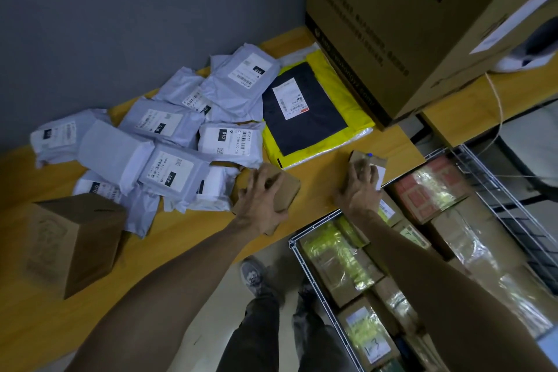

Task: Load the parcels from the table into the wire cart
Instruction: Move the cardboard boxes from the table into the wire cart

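On the wooden table (187, 238) my left hand (261, 202) grips a small brown cardboard box (287, 190) near the front edge, fingers curled over its top. To its right, my right hand (360, 187) grips another small cardboard box (367, 160) with a white label, at the table's edge just above the wire cart (305, 254). The cart stands below at the right and holds several taped cardboard parcels. A heap of several grey mailer bags (169, 142) lies on the table's left half. A yellow-and-dark flat parcel (308, 115) lies behind my hands.
A mid-size brown box (72, 238) stands at the table's left front. A very large cardboard box (401, 24) fills the table's back right corner. A grey wall runs behind. My legs and shoes (256, 278) are on the floor between table and cart.
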Motion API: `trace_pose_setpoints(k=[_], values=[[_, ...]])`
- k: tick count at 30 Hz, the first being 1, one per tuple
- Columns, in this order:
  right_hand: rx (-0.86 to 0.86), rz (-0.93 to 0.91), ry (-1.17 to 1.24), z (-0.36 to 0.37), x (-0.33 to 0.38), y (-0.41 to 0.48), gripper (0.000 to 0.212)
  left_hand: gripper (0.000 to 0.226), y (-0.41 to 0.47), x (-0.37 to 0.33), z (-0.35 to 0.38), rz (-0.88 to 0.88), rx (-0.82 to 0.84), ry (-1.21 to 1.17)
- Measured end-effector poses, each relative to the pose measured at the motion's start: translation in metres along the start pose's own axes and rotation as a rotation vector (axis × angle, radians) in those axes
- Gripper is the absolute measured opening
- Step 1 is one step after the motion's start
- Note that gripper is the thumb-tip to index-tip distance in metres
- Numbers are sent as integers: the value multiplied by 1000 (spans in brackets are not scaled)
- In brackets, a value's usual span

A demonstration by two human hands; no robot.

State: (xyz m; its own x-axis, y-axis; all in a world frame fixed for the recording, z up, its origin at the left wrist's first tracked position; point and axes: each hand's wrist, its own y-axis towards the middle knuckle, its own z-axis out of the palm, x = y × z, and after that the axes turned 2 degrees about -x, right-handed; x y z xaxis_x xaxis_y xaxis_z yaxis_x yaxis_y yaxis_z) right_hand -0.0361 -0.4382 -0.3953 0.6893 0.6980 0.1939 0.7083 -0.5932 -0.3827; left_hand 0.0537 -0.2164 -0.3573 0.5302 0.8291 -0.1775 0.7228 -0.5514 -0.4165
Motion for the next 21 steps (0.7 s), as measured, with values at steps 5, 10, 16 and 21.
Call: trace_pose_setpoints(k=[5, 10, 16, 21], values=[[-10, -41, -73, -5, -11, -17, 76, 92, -5, -1, -3, 10, -6, 9], [1, -80, -11, -12, -17, -38, 74, 92, -16, -13, -14, -28, -31, -26], [-49, -123, 2, -35, -22, -65, 70, 92, -31, -24, -38, -10, -97, -28], [-104, -124, 13, -61, -34, -87, 70, 90, -38, -44, -65, 49, -149, 18]])
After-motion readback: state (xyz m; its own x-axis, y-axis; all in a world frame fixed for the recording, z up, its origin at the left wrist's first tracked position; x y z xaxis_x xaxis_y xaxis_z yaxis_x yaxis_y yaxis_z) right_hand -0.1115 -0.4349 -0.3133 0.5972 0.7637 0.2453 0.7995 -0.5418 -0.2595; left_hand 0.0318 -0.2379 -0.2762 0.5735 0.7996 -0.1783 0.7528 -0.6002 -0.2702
